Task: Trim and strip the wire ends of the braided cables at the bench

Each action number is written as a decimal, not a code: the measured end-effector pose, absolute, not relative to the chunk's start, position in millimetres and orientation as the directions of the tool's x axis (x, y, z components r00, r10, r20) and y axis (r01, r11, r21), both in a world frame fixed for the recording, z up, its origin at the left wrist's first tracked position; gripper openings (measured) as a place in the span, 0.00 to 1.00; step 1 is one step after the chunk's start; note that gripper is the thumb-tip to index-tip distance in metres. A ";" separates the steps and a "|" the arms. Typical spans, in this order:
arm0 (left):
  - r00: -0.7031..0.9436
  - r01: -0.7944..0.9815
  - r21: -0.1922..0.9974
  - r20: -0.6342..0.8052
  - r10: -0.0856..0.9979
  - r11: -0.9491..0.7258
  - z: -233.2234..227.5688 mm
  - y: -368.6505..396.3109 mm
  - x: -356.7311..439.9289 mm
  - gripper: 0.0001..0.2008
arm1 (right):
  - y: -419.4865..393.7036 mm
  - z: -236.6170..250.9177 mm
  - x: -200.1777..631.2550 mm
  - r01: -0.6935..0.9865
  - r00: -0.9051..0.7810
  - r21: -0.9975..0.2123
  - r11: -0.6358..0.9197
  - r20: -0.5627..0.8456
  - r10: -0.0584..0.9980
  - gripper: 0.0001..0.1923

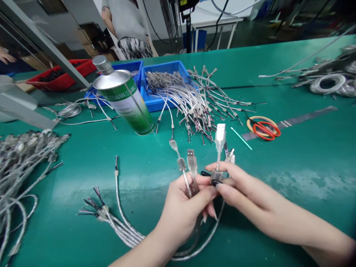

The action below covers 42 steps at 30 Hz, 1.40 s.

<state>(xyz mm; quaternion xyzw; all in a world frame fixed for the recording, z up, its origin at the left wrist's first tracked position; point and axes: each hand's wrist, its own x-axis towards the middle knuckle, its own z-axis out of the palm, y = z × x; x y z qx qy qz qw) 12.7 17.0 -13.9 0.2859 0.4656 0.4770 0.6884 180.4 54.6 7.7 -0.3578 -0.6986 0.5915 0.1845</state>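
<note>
My left hand (185, 207) is closed around several clear-jacketed USB cables; a USB plug (191, 162) and a smaller clear plug (174, 147) stick up out of it. With thumb and fingers my right hand (244, 189) pinches a cable at its grey lump, below an upright USB plug (220, 135). Another plug (230, 155) shows behind the right fingers. From the left hand the silver cables (125, 231) loop down and left across the green table, ending in stripped dark and red wires (93, 204). The fingers of both hands nearly meet, hiding part of the cables.
A green-and-white metal can (128, 100) stands before a blue bin (165, 68) heaped with cables. Orange-handled scissors (267, 130) and a tape roll (258, 120) lie to the right. Cable piles (25, 159) cover the left edge; coiled cables (328, 83) lie far right. A person (126, 22) stands behind.
</note>
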 end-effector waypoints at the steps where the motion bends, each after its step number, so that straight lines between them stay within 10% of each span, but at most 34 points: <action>1: 0.096 -0.375 0.848 -0.365 0.926 0.373 -13.6 16.3 13.0 0.06 | 53.6 8.6 179.8 0.299 -0.695 -0.951 0.076 -0.162 0.700 0.14; 5: 0.132 -0.370 0.845 -0.364 0.922 0.386 -12.6 13.4 13.0 0.05 | 57.1 3.6 178.7 0.324 -0.580 -0.939 0.114 -0.103 0.808 0.13; 12: 0.360 -0.494 0.719 -0.342 0.868 0.488 -11.3 14.2 11.5 0.05 | 70.1 1.0 180.9 -0.149 -0.572 -0.903 -0.402 -0.253 0.780 0.11; 23: 0.242 -0.532 0.693 -0.427 0.872 0.487 -7.2 15.5 15.0 0.07 | 69.1 -6.4 173.1 -0.163 -0.429 -0.938 -0.306 -0.212 0.878 0.14; 31: 0.189 -0.441 0.770 -0.423 0.886 0.461 -12.8 15.8 11.1 0.04 | 63.1 5.0 179.9 0.123 -0.709 -0.974 -0.191 -0.221 0.670 0.12; 42: 0.433 -0.559 0.614 -0.357 0.828 0.557 -7.7 21.4 6.6 0.04 | 72.9 -1.2 182.4 -0.050 -0.659 -0.950 -0.308 -0.200 0.725 0.13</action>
